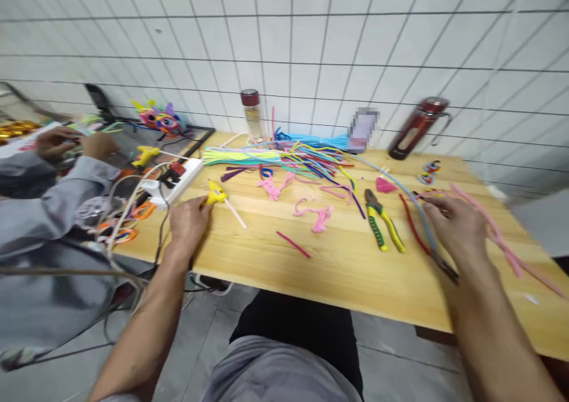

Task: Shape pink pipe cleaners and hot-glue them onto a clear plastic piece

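My left hand [189, 225] is at the table's left side, its fingers closed around the grip end of a yellow glue gun [216, 194]. A white glue stick [235, 213] juts from the gun toward the front. On the right, my right hand [460, 227] is curled low over the table, thumb and fingers together by a small dark item that is too blurred to name. Beside its wrist lies a dark-ended tool [444, 267] with a red handle [414, 227]; a light blue pipe cleaner [391, 175] runs toward it. Pliers with green-yellow handles [384, 224] rest to the left.
Pipe cleaners [284, 156] in many colours lie along the back. Pink twisted pieces [317, 217] and a short magenta one [293, 245] lie mid-table. A glass bottle [252, 114], a phone [362, 130] and a red flask [418, 128] stand behind. A co-worker's sleeve [57, 206] and power strip [182, 179] are left.
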`<state>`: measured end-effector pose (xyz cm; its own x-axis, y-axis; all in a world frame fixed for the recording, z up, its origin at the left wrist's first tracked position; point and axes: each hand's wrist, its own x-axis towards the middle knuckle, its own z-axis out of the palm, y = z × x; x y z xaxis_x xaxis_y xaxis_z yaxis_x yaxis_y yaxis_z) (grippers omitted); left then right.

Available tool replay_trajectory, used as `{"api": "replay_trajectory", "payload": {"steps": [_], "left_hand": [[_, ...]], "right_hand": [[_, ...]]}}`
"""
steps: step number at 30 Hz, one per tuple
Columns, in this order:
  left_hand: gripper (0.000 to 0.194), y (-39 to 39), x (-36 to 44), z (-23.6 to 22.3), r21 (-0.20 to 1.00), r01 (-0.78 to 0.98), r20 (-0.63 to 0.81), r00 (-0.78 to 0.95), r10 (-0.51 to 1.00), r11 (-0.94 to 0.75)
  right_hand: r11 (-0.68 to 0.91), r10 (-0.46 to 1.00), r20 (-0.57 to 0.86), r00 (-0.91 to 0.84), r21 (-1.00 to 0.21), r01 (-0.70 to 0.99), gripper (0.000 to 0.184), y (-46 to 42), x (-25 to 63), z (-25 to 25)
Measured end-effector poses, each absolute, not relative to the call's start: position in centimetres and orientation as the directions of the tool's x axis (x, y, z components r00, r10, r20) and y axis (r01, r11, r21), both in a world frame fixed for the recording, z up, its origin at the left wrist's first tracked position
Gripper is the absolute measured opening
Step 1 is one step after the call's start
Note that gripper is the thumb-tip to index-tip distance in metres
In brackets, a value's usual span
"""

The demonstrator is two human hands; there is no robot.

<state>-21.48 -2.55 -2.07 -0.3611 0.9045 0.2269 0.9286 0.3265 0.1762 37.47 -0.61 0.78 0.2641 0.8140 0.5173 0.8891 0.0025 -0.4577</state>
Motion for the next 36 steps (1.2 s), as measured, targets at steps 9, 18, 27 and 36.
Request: {"api": "replay_trajectory", "payload": {"steps": [9, 18, 27, 36], "left_hand": [[0.025, -4.7, -15.3, 2.2, 0.521, 0.823, 0.621, -0.187, 0.761, -0.224], [0.011, -5.6, 1.6, 8.1, 0.356, 0.396, 0.808, 0.326, 0.492, -0.847], [0.019, -4.0, 2.2, 6.5, 0.381, 0.346, 0.617, 0.596, 0.514, -0.858], [0.01, -1.9, 2.8, 4.7, 0.43, 0.384, 0.414, 0.72, 0.557, -0.817]], "right_hand": [[0.194, 0.981, 0.193, -0.025, -0.964, 0.179, 0.035, -6.3, 29.2, 5.8], [0.226, 0.935, 0.152, -0.319, -0.952, 0.209, 0.043, -9.4, 23.2, 6.3], [0.34, 0.91, 0.195, -0.365, -0.855, 0.392, 0.031, -9.7, 21.6, 6.5], [0.158, 0.934, 0.055, -0.353, -0.95, 0.269, 0.026, -8.9, 21.9, 4.2]]}}
